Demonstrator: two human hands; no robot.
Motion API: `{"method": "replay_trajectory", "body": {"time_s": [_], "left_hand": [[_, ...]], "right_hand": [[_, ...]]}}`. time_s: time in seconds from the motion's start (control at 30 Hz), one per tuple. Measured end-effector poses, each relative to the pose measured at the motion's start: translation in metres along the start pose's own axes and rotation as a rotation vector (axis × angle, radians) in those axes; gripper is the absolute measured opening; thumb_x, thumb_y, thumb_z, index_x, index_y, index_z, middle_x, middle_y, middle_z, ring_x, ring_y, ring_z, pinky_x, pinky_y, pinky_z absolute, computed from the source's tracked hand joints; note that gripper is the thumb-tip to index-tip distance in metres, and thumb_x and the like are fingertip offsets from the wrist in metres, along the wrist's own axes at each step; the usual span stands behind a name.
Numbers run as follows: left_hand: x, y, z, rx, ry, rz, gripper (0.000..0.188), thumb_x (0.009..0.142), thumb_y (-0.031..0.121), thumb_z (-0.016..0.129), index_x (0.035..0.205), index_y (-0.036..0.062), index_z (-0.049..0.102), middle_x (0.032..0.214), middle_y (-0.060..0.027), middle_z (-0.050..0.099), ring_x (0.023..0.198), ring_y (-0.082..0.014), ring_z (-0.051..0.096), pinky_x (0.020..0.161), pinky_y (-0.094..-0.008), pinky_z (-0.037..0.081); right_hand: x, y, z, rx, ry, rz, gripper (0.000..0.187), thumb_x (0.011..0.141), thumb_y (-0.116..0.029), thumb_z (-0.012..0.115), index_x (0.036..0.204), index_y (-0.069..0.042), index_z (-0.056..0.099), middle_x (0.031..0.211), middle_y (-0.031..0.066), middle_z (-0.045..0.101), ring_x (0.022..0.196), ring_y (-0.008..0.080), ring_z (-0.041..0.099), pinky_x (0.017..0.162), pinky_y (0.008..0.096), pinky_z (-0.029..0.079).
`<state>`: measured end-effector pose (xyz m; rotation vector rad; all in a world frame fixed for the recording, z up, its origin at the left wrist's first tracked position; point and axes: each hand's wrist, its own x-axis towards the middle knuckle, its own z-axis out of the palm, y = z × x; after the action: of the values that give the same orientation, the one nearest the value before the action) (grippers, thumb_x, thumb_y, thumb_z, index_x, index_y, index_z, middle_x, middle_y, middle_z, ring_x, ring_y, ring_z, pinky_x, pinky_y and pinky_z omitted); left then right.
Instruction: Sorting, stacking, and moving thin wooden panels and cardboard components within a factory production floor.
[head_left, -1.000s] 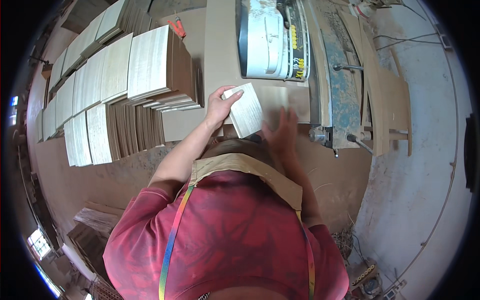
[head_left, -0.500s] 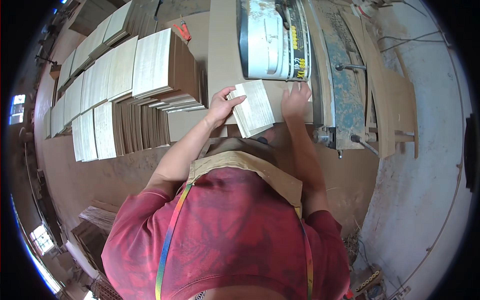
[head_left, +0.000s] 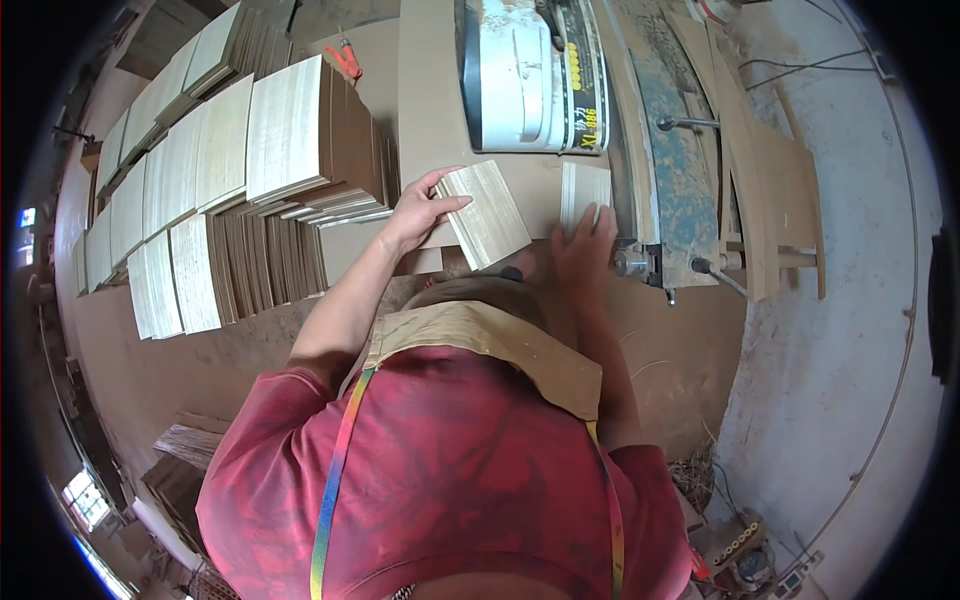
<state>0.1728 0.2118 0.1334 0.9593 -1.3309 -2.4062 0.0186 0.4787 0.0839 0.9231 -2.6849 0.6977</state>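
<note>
My left hand [head_left: 415, 215] is closed around the left edge of a small stack of thin pale wooden boards [head_left: 488, 215]. The thumb lies on the top board, and the stack is tilted above the near edge of a brown work surface [head_left: 430, 110]. A second group of pale boards [head_left: 588, 190] lies on that surface at the right, just below a white tub-like container with a dark label [head_left: 530, 85]. My right hand [head_left: 585, 245] is at this group's near end, its fingers apart and their tips touching the boards.
Rows of stacked pale boards [head_left: 285, 130] fill the left side. Red-handled pliers [head_left: 347, 60] lie behind them. At the right stands a worn blue machine bed [head_left: 680, 150] with protruding levers [head_left: 720, 275]. Long boards [head_left: 760, 190] lean beside it, near a wall [head_left: 860, 250].
My right hand has drawn back toward me from the far end of the right-hand boards, uncovering them. The stack in my left hand has shifted slightly left in view, its boards more evenly lined up.
</note>
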Motion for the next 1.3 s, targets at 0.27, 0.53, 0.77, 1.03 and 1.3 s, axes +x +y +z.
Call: {"method": "replay_trajectory", "body": {"time_s": [0.27, 0.53, 0.77, 1.03, 1.3], "left_hand": [[0.020, -0.011, 0.005, 0.159, 0.070, 0.031, 0.040, 0.095, 0.005, 0.083, 0.132, -0.0001, 0.071, 0.111, -0.0112, 0.076, 0.089, -0.0157, 0.071, 0.081, -0.0262, 0.060], [0.026, -0.023, 0.031, 0.314, 0.210, 0.097, 0.039, 0.095, 0.005, 0.083, 0.132, -0.0002, 0.071, 0.111, -0.0115, 0.076, 0.088, -0.0165, 0.071, 0.082, -0.0270, 0.061], [0.014, -0.002, 0.003, 0.041, 0.039, 0.040, 0.041, 0.094, 0.004, 0.083, 0.133, -0.0008, 0.071, 0.107, -0.0115, 0.076, 0.088, -0.0170, 0.072, 0.081, -0.0274, 0.061], [0.025, -0.011, 0.000, 0.099, 0.044, 0.035, 0.041, 0.093, 0.004, 0.084, 0.132, -0.0014, 0.071, 0.106, -0.0127, 0.077, 0.090, -0.0167, 0.072, 0.082, -0.0271, 0.061], [0.033, -0.030, 0.023, 0.383, 0.221, 0.147, 0.039, 0.096, 0.004, 0.083, 0.132, -0.0011, 0.070, 0.106, -0.0142, 0.077, 0.085, -0.0162, 0.073, 0.080, -0.0272, 0.062]], "right_hand": [[0.081, 0.013, 0.077, -0.100, 0.208, -0.122, 0.066, 0.088, -0.027, 0.082, 0.141, 0.005, 0.059, 0.145, 0.0301, 0.056, 0.125, 0.0494, 0.056, 0.106, 0.0533, 0.050], [0.026, -0.062, -0.006, 0.264, -0.184, -0.191, 0.062, 0.087, -0.028, 0.082, 0.135, 0.005, 0.061, 0.140, 0.0279, 0.059, 0.122, 0.0466, 0.057, 0.101, 0.0528, 0.052], [0.005, -0.009, -0.021, -0.015, -0.048, 0.063, 0.059, 0.088, -0.026, 0.079, 0.135, 0.006, 0.062, 0.138, 0.0271, 0.061, 0.121, 0.0452, 0.058, 0.100, 0.0510, 0.053], [0.070, -0.007, 0.051, -0.176, 0.142, -0.062, 0.053, 0.091, -0.021, 0.075, 0.135, 0.005, 0.063, 0.138, 0.0275, 0.061, 0.119, 0.0462, 0.058, 0.101, 0.0510, 0.052], [0.030, -0.081, -0.012, 0.214, -0.232, -0.269, 0.053, 0.090, -0.023, 0.077, 0.135, 0.002, 0.064, 0.132, 0.0255, 0.060, 0.115, 0.0450, 0.058, 0.095, 0.0534, 0.052]]}}
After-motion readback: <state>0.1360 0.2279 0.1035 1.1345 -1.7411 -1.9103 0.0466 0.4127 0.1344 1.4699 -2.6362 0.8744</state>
